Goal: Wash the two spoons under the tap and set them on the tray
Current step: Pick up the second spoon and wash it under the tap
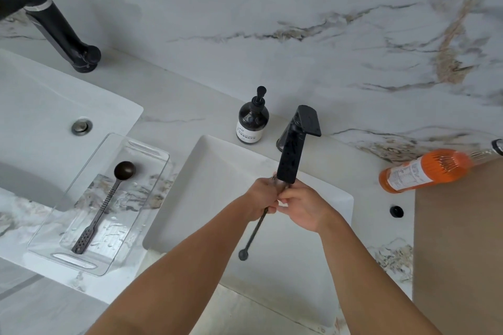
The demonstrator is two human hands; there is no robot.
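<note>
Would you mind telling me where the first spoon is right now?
In the head view, the first spoon lies in the clear tray at left, between the two sinks, bowl end pointing toward the wall.

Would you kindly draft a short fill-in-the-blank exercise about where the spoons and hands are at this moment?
1. One dark spoon already lies in the clear ____ beside the sink.
2. Both hands, left hand and right hand, hold the second spoon under the black ____.
3. The bottle lying on its side at the right holds ____ liquid.
4. The soap dispenser stands to the ____ of the tap's base.

Missing words: tray; tap; orange; left
</note>
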